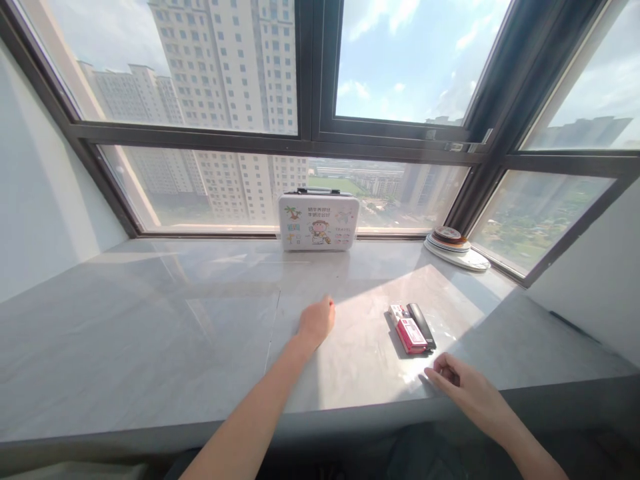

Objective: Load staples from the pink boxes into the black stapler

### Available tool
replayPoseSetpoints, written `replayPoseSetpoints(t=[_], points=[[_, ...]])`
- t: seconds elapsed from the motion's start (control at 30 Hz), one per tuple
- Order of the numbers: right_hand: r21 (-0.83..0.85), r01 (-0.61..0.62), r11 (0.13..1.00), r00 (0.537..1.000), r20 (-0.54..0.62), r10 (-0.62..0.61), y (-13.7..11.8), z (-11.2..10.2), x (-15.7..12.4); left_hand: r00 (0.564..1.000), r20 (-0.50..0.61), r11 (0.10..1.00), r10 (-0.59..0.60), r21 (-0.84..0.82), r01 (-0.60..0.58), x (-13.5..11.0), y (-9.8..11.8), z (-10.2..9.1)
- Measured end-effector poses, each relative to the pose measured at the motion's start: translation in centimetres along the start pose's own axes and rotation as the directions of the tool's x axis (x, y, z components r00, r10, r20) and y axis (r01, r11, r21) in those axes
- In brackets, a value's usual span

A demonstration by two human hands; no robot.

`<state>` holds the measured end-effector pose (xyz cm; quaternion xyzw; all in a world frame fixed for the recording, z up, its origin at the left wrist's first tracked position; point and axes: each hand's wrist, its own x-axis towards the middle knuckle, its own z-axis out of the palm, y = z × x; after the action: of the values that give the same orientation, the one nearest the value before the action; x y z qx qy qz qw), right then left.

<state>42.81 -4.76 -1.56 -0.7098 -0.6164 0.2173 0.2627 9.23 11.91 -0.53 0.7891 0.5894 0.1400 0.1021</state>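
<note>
My left hand (pixel 316 321) reaches out over the grey stone windowsill (pixel 150 333), fingers curled into a loose fist, with nothing visible in it. My right hand (pixel 463 387) rests near the sill's front edge, fingers loosely curled and empty. Just beyond the right hand lie a red box (pixel 411 335), a small white and red pack (pixel 397 313) and a black flat object (pixel 421 324), side by side. A white tin case with cartoon pictures (pixel 319 222) stands upright against the window, straight ahead of the left hand.
A stack of round plates or coasters (pixel 454 248) sits at the sill's right back corner. Dark window frames (pixel 310 137) enclose the sill at the back and right. A white wall (pixel 45 200) bounds the left side.
</note>
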Motion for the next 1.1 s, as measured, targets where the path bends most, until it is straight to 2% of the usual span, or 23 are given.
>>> replayPoseSetpoints(t=[0.13, 0.2, 0.23, 0.3, 0.4, 0.5, 0.7, 1.1], points=[[0.123, 0.171, 0.978, 0.968, 0.164, -0.190, -5.8, 3.6, -0.5, 0.994, -0.113, 0.997, -0.003, 0.070, 0.011, -4.7, -4.1, -1.4], [0.162, 0.271, 0.949, 0.941, 0.163, -0.296, -8.7, 5.5, 0.3, 0.990, -0.139, 0.995, 0.009, 0.100, 0.005, -7.2, -5.3, -1.3], [0.133, 0.329, 0.935, 0.919, 0.184, -0.349, -9.9, 6.6, 1.0, 0.989, -0.143, 0.992, 0.028, 0.123, -0.011, -8.3, -5.7, -1.1], [-0.058, 0.416, 0.908, 0.889, 0.234, -0.392, -11.8, 8.7, 2.5, 0.987, -0.144, 0.984, 0.066, 0.173, -0.041, -9.8, -6.2, -0.6], [-0.330, 0.384, 0.862, 0.923, 0.163, -0.349, -13.6, 11.6, 4.3, 0.986, -0.149, 0.975, 0.069, 0.220, -0.035, -10.7, -6.2, 0.0], [-0.427, 0.324, 0.844, 0.943, 0.074, -0.325, -14.5, 13.4, 4.9, 0.985, -0.167, 0.972, 0.039, 0.235, 0.001, -10.7, -5.5, 0.4], [-0.456, 0.318, 0.831, 0.943, 0.061, -0.327, -14.6, 13.7, 4.4, 0.979, -0.205, 0.972, 0.013, 0.232, 0.036, -10.7, -4.5, 0.8], [-0.472, 0.311, 0.825, 0.944, 0.052, -0.326, -14.5, 13.9, 4.2, 0.983, -0.182, 0.975, 0.019, 0.220, 0.022, -10.8, -5.0, 0.9]])
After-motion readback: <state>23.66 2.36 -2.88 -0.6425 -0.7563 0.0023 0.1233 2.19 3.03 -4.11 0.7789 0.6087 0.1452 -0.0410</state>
